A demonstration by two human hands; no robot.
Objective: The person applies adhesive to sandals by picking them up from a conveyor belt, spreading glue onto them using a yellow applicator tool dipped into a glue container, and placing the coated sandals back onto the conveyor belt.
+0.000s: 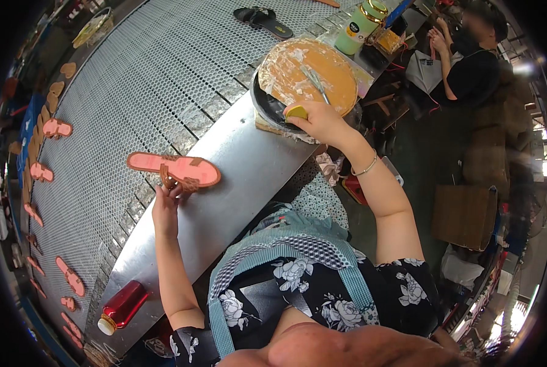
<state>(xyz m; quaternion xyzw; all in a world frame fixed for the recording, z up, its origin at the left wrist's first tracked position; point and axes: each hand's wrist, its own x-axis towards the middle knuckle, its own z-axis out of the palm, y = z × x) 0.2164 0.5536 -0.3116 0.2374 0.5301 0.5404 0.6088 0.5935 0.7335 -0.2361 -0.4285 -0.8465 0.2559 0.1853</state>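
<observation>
My left hand (pixel 167 205) grips a sandal (pixel 182 169) by its brown strap side. The sandal has a pink insole and woven brown straps, and is held over the metal ledge. My right hand (pixel 316 119) is closed on a small yellow object (pixel 297 112), perhaps a sponge or a brush handle; its lower part is hidden. That hand is at the near rim of a black bowl (pixel 266 109). An orange round lid (pixel 286 70), smeared with whitish residue, covers much of the bowl. On the lid lies a thin metal tool (pixel 315 82).
Beyond the metal ledge (pixel 224 150) stretches a mesh conveyor (pixel 145 73) carrying several pink sandals (pixel 70 276) and a black sandal (pixel 262 22). A red bottle (pixel 124 304) lies on the ledge; a green bottle (pixel 360 29) stands near the bowl. Another person (pixel 475 61) works at upper right.
</observation>
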